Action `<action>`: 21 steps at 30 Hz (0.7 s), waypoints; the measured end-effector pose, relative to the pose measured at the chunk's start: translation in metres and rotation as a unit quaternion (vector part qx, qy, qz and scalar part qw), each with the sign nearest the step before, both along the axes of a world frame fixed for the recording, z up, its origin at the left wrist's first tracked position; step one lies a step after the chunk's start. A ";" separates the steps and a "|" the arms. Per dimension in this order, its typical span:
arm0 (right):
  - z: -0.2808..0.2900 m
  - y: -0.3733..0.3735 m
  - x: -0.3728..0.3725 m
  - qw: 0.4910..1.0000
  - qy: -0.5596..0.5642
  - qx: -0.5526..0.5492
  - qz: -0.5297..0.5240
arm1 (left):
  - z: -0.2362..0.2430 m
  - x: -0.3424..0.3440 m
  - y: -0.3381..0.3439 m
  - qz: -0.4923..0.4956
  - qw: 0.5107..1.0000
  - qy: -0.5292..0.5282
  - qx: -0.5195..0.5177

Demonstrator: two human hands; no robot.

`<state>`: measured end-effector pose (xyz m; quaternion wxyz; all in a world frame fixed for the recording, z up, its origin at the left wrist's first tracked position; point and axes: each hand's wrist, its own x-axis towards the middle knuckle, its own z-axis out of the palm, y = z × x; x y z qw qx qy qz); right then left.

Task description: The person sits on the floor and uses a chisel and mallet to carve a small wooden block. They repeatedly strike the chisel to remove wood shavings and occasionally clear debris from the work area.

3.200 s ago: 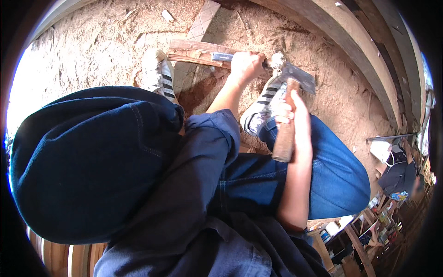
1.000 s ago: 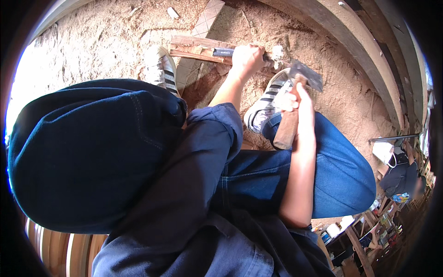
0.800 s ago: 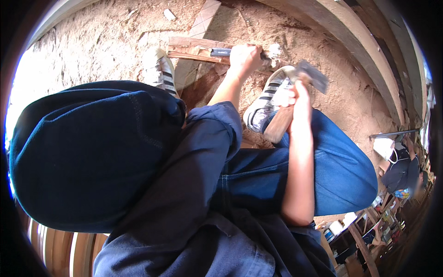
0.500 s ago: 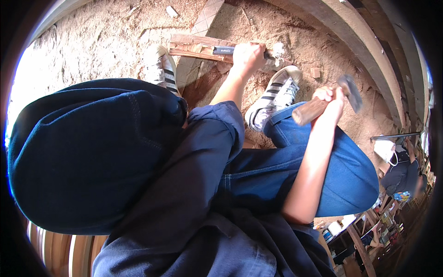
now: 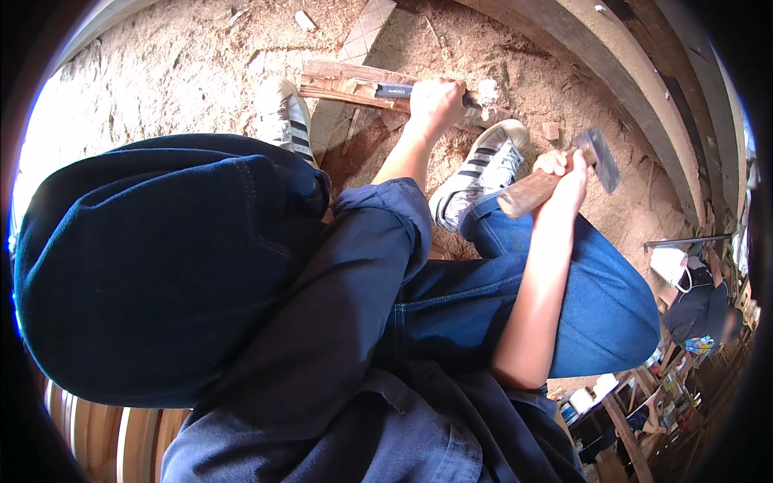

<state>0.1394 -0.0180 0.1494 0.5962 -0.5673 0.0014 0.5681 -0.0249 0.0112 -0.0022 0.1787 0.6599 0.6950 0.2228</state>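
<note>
My left hand (image 5: 437,106) is wrapped round a dark, flat-bladed tool that looks like a chisel (image 5: 393,91). Its blade lies along the top of a reddish piece of wood (image 5: 326,78) on the ground between my shoes, where the surface looks split and rough. Most of the chisel's grip is hidden under my fingers. Over my right knee, my right hand (image 5: 566,179) grips a hammer (image 5: 527,193) by its thick wooden handle. The dark hammer head (image 5: 602,161) is blurred and stands apart from the chisel.
Sawdust and chips cover the ground (image 5: 201,72). My striped shoes (image 5: 481,169) flank the wood, and a small block (image 5: 551,130) lies beyond the right one. Long curved-looking timbers (image 5: 644,72) run along the far right. Another person (image 5: 696,306) is at the right edge.
The hammer has shifted slightly left and its head has tilted with my right hand. My left hand, the chisel and the wood hold nearly the same place.
</note>
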 end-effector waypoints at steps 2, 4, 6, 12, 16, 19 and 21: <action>-0.011 -0.021 -0.011 0.990 -0.045 -0.067 0.112 | 0.006 0.005 -0.001 -0.011 1.000 0.004 -0.019; -0.015 -0.026 -0.022 0.917 0.035 -0.133 0.374 | 0.015 0.002 0.001 0.003 0.999 -0.017 -0.039; -0.012 -0.021 -0.003 0.919 0.169 -0.118 0.337 | 0.000 0.007 0.003 -0.010 1.000 -0.018 -0.009; 0.037 0.008 0.041 0.996 -0.031 0.040 0.076 | 0.001 -0.004 0.000 0.005 0.999 -0.007 -0.039; 0.034 0.019 0.080 0.991 -0.068 0.102 -0.054 | -0.005 -0.002 0.001 -0.003 1.000 -0.006 -0.004; 0.002 0.001 0.033 0.991 -0.123 -0.006 0.047 | -0.007 0.005 0.000 -0.001 1.000 0.002 -0.001; -0.003 -0.020 -0.017 0.906 -0.190 -0.095 0.366 | -0.004 0.003 -0.002 0.017 0.999 0.004 -0.029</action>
